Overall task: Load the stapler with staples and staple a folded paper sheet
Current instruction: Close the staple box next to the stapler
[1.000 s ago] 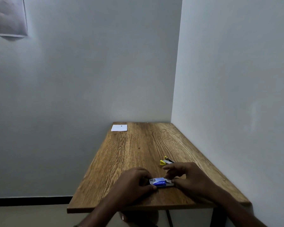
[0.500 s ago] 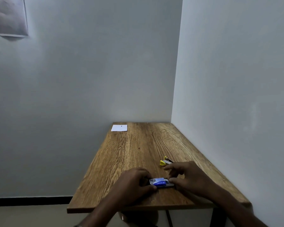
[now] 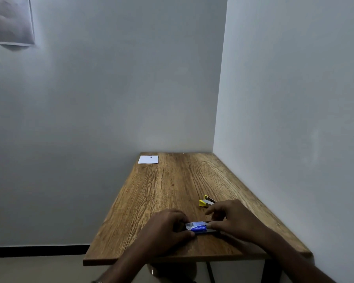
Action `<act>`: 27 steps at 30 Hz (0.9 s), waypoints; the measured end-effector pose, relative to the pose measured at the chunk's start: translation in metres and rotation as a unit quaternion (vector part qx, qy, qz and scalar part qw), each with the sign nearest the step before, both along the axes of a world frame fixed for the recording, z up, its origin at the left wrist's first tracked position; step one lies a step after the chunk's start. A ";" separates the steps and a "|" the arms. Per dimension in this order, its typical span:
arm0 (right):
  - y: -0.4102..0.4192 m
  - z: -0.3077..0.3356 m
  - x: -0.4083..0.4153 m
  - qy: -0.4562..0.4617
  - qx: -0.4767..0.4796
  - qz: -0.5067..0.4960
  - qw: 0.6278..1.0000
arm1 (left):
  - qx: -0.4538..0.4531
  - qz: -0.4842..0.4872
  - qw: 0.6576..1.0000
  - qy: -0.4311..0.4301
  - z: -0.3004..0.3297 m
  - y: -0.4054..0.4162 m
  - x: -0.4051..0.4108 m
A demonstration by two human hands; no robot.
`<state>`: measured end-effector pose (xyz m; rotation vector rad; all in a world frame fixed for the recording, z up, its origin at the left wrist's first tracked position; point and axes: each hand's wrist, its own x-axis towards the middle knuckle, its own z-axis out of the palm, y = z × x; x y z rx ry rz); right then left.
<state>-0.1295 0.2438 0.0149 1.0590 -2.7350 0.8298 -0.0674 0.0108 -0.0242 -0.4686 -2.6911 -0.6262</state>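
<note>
Blue staple box (image 3: 198, 228) between hands (curled)

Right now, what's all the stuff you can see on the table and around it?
Staple box: one, blue and white, near table edge, between both hands.
Stapler: one, yellow, just beyond the right hand.
Paper sheet: one, white, far left corner of the table.
Table: one, brown wood, in the room corner.
Wall paper: one, greyish, upper left wall.
Left hand: one, holding the box's left end.
Right hand: one, fingers on the box's right end.
</note>
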 end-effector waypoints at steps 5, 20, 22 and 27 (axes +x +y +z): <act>-0.004 0.002 -0.002 -0.003 0.027 0.003 1.000 | 0.000 0.001 1.000 -0.002 0.000 0.000 0.000; 0.004 0.004 -0.007 -0.002 0.037 0.030 0.999 | -0.001 -0.002 1.000 -0.003 0.002 0.002 0.001; 0.004 0.005 -0.008 -0.002 0.012 0.027 1.000 | 0.000 -0.001 1.000 -0.003 0.001 0.000 0.001; 0.005 0.006 -0.008 -0.014 0.009 0.027 1.000 | 0.002 0.000 1.000 -0.004 0.001 0.000 0.002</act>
